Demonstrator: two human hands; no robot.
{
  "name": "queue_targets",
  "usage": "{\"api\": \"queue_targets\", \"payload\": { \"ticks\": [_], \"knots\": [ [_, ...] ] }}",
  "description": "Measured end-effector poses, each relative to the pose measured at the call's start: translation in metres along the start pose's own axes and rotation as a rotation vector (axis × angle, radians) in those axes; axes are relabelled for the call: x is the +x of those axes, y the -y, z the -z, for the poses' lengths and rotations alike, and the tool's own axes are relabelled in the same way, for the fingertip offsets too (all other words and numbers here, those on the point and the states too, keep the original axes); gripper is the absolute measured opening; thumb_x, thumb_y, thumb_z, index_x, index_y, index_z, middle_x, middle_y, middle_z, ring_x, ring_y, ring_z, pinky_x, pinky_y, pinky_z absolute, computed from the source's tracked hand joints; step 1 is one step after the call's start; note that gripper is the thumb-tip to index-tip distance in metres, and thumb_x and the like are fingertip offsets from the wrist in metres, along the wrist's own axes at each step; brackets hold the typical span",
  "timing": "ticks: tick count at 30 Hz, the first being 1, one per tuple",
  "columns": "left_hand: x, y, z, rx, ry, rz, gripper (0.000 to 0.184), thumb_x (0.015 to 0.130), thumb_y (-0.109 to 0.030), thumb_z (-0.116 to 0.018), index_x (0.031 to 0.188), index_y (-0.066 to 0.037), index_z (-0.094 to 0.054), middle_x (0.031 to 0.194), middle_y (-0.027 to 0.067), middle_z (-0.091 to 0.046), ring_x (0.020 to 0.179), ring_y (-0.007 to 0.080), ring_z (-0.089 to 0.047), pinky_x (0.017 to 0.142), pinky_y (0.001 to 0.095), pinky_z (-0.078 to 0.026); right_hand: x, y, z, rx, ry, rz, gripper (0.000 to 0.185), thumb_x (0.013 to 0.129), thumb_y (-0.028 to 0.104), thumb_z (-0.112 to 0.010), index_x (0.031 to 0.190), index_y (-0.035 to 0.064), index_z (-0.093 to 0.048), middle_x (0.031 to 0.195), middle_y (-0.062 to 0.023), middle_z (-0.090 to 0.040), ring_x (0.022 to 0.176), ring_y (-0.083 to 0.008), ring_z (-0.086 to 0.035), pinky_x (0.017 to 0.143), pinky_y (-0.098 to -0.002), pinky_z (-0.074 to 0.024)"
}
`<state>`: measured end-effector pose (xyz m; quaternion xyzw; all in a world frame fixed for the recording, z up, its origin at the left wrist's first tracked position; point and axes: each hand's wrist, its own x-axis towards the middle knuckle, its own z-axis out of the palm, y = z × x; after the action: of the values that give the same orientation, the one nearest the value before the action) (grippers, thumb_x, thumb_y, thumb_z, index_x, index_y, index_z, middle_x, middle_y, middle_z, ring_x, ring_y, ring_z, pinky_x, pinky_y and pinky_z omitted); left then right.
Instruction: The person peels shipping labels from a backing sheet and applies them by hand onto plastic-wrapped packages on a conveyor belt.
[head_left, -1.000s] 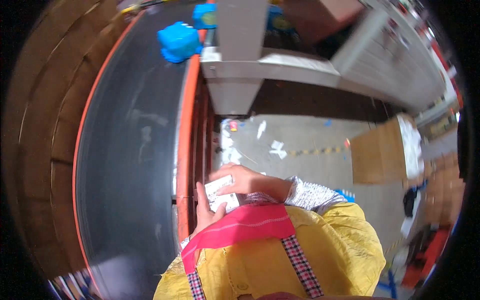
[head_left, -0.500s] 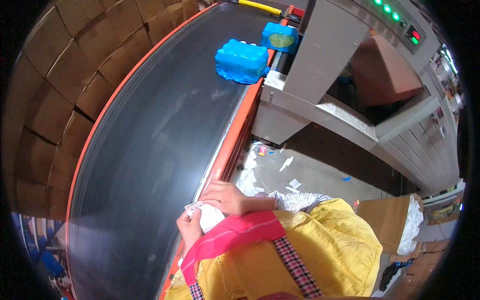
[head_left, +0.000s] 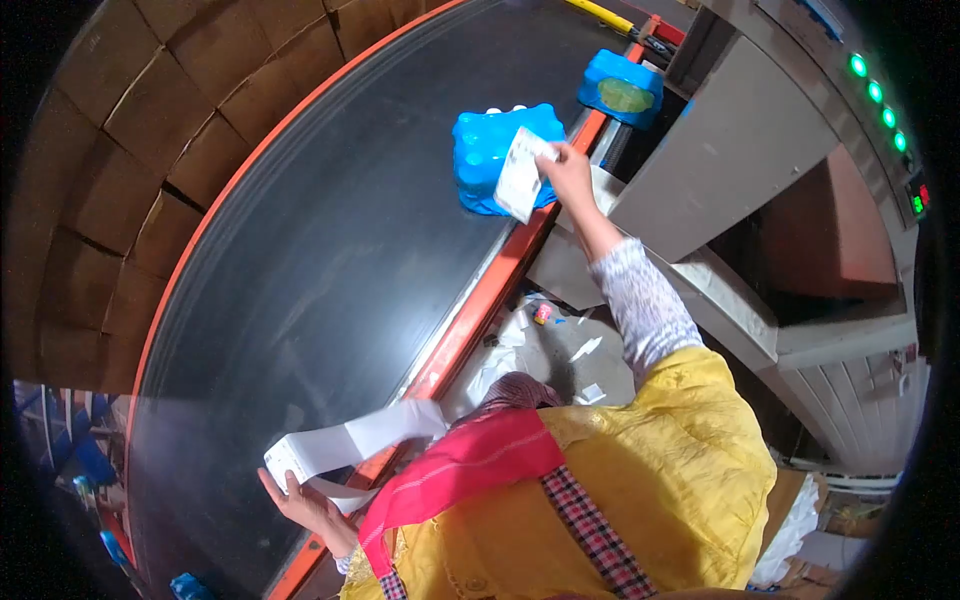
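Note:
My right hand [head_left: 572, 180] pinches a white printed label [head_left: 520, 178] by its edge. The label hangs in front of a blue plastic-wrapped pack [head_left: 477, 160], covering part of it; whether they touch I cannot tell. This pack sits on the black conveyor belt [head_left: 330, 250] near the orange side rail [head_left: 455, 350]. Down at the lower left, my left hand [head_left: 308, 508] is closed on a long white label strip [head_left: 375, 435], thumb on top. The strip loops over the belt and rail towards my apron.
Another blue pack [head_left: 622, 88] stands at the rail beside a grey machine [head_left: 730, 150] with green lights. Stacked cardboard boxes [head_left: 110, 190] line the belt's far side. Paper scraps [head_left: 590, 393] litter the floor. A cardboard box [head_left: 785, 510] is at the lower right.
My hands were together by the rail. The right has reached out to the pack with a label; the left has moved down and left, and the label strip now hangs unfolded.

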<state>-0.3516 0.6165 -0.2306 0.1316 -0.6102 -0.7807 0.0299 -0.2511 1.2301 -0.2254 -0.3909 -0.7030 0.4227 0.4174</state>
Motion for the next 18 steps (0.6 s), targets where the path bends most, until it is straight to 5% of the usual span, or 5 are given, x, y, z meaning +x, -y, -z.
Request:
{"api": "queue_targets", "payload": {
  "ticks": [4,8,11,12,18],
  "knots": [
    [-0.016,0.006,-0.013,0.167,0.042,-0.083,0.042,0.088,-0.002,-0.045,0.13,0.004,-0.043,0.101,0.0106,-0.059,0.084,0.015,-0.058,0.071,0.0278,-0.047,0.062,-0.014,-0.049,-0.385,-0.353,-0.009,0.041,0.069,0.017,-0.069,0.105,0.0004,-0.059,0.096,-0.0203,-0.064,0.089,-0.0349,-0.061,0.08,-0.04,-0.0478],
    [-0.03,0.0,-0.043,0.209,0.031,-0.048,0.035,0.092,-0.005,-0.047,0.125,0.006,-0.047,0.105,0.0106,-0.059,0.089,0.0145,-0.058,0.078,0.0256,-0.046,0.035,0.0,-0.068,-0.821,-0.237,-0.021,0.064,0.071,0.022,-0.073,0.124,0.0013,-0.044,0.121,-0.018,-0.051,0.118,-0.0361,-0.042,0.095,-0.0487,-0.0337],
    [-0.045,-0.015,-0.061,0.276,0.024,-0.034,0.047,0.086,0.008,-0.048,0.132,0.002,-0.041,0.114,0.0135,-0.056,0.091,0.0164,-0.058,0.079,0.0286,-0.047,0.023,0.01,-0.062,-1.077,-0.242,0.52,0.079,0.071,0.024,-0.074,0.135,0.0009,-0.033,0.128,-0.019,-0.044,0.12,-0.0351,-0.04,0.095,-0.0459,-0.0348],
    [-0.053,-0.02,-0.069,0.294,0.024,-0.034,0.051,0.084,0.01,-0.047,0.134,0.0,-0.04,0.116,0.0141,-0.055,0.092,0.0166,-0.058,0.079,0.0291,-0.047,0.032,0.005,-0.066,-0.921,0.231,0.419,0.08,0.078,0.037,-0.067,0.137,-0.0025,-0.029,0.14,-0.023,-0.03,0.129,-0.0387,-0.029,0.101,-0.0492,-0.0285],
    [-0.041,0.005,-0.061,0.196,0.116,-0.113,0.051,0.087,0.004,-0.046,0.137,-0.004,-0.038,0.117,0.0098,-0.053,0.092,0.013,-0.053,0.083,0.0264,-0.042,-0.066,0.056,-0.115,-1.076,0.704,0.422,0.084,0.086,0.058,-0.044,0.139,-0.0038,-0.025,0.144,-0.0307,-0.016,0.136,-0.0413,-0.012,0.11,-0.0489,-0.0126]
  ]
}}
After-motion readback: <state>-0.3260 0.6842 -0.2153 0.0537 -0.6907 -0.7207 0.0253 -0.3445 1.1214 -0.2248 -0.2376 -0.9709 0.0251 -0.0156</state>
